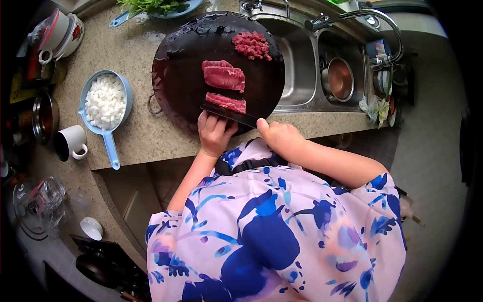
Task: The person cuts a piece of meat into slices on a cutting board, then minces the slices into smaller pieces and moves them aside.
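A round dark chopping board (176, 75) lies before me with raw red meat on it. My right hand (280, 135) grips a knife at the board's near edge, its dark blade (229, 114) pointing left. Just beyond the blade is a strip of meat (226, 102), and farther back sits a larger piece of meat (224, 77). My left hand (216, 133) is closed, fingers bent and pressed together at the blade's near side; what lies under the fingertips is hidden. Small diced meat (251, 46) forms a pile at the far right of the board.
Left of the board is a blue strainer (130, 98) with white cubes (105, 102); a white mug (72, 143) lies near it. The double sink (300, 60), with a metal pot (338, 79), is to the right. Leafy greens (153, 6) are at the back.
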`<action>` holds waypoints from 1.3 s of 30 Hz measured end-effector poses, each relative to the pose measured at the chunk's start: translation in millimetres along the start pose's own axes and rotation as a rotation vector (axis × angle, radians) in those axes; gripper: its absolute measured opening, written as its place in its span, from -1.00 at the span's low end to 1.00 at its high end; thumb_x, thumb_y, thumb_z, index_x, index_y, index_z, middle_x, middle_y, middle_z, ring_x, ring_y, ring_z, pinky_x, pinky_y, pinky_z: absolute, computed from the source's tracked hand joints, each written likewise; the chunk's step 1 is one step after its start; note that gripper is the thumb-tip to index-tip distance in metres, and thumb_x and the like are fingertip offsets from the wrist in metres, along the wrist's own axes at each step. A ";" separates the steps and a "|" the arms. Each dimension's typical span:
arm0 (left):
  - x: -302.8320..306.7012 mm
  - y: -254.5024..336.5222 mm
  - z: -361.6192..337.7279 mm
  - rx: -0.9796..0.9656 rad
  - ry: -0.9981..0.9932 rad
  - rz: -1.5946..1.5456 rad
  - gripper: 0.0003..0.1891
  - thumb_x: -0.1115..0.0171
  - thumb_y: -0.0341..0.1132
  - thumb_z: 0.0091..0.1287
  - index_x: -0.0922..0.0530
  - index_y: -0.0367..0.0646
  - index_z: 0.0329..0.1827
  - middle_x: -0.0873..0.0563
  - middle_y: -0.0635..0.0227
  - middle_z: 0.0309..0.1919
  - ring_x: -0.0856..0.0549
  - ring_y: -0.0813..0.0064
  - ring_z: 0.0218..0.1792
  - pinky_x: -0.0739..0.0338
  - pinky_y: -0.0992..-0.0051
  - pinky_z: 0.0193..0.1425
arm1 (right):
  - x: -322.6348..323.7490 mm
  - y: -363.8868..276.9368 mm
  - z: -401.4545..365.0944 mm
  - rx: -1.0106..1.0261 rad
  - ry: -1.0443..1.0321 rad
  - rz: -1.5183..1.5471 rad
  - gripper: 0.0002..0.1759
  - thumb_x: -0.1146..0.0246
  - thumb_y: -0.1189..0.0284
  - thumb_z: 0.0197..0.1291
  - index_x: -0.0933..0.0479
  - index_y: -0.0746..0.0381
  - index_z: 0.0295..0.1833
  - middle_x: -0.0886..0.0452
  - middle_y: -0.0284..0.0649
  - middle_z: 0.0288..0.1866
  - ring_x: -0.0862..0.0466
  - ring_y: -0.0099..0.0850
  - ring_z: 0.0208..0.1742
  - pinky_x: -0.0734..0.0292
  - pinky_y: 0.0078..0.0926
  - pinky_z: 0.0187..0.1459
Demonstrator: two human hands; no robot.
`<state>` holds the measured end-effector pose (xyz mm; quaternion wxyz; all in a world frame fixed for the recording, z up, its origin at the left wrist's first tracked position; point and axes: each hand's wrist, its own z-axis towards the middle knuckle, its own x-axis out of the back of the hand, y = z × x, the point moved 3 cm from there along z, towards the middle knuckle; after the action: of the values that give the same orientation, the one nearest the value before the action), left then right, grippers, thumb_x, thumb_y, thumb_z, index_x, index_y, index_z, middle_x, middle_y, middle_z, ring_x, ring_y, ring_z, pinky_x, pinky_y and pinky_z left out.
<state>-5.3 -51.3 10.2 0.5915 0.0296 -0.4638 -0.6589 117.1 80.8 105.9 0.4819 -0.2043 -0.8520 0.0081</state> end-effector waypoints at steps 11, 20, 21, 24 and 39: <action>-4.4 -2.1 -3.8 0.014 0.010 -0.014 -0.61 -0.55 -0.29 0.02 -0.74 -0.18 -0.06 -0.71 0.22 0.00 -0.63 0.05 0.08 -0.53 0.17 0.18 | 7.8 -29.9 61.2 0.146 0.150 0.067 -0.74 -0.16 0.47 0.25 -0.29 0.32 -0.03 -0.68 0.04 -0.38 -0.75 0.00 -0.34 -0.67 -0.11 -0.36; -1.8 -0.5 -7.6 0.046 0.000 -0.014 -0.62 -0.55 -0.37 -0.05 -0.75 -0.15 -0.09 -0.70 0.25 0.03 -0.60 0.01 0.13 -0.52 0.16 0.23 | -2.9 2.6 16.6 0.062 0.002 0.038 -0.73 -0.15 0.52 0.22 -0.28 0.31 -0.01 -0.64 0.07 -0.35 -0.74 0.06 -0.31 -0.66 -0.03 -0.33; -1.9 0.1 -5.5 0.034 0.008 -0.011 -0.61 -0.55 -0.37 -0.05 -0.75 -0.15 -0.09 -0.70 0.25 0.03 -0.61 0.01 0.13 -0.53 0.16 0.22 | -1.6 1.4 24.5 0.099 -0.015 -0.001 -0.73 -0.15 0.52 0.22 -0.28 0.32 -0.01 -0.64 0.07 -0.35 -0.74 0.06 -0.32 -0.66 -0.05 -0.33; -2.2 -2.3 -5.5 0.037 -0.002 -0.014 -0.61 -0.55 -0.36 -0.03 -0.75 -0.17 -0.07 -0.70 0.25 0.01 -0.61 0.03 0.11 -0.55 0.16 0.19 | -3.3 -4.8 51.9 0.198 0.029 -0.026 -0.73 -0.16 0.49 0.23 -0.29 0.33 -0.03 -0.65 0.07 -0.35 -0.74 0.02 -0.34 -0.67 -0.11 -0.36; -2.3 2.7 0.1 0.010 0.053 0.018 -0.60 -0.55 -0.39 -0.08 -0.73 -0.14 -0.09 -0.70 0.24 0.01 -0.63 0.06 0.10 -0.52 0.17 0.21 | -10.4 18.1 20.5 0.104 -0.014 0.031 -0.71 -0.15 0.49 0.26 -0.28 0.32 0.02 -0.70 0.13 -0.31 -0.75 0.08 -0.25 -0.67 -0.07 -0.27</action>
<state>-2.6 -49.0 10.8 0.6093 0.0460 -0.4516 -0.6502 111.1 97.5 82.6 0.4856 -0.1920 -0.8506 0.0616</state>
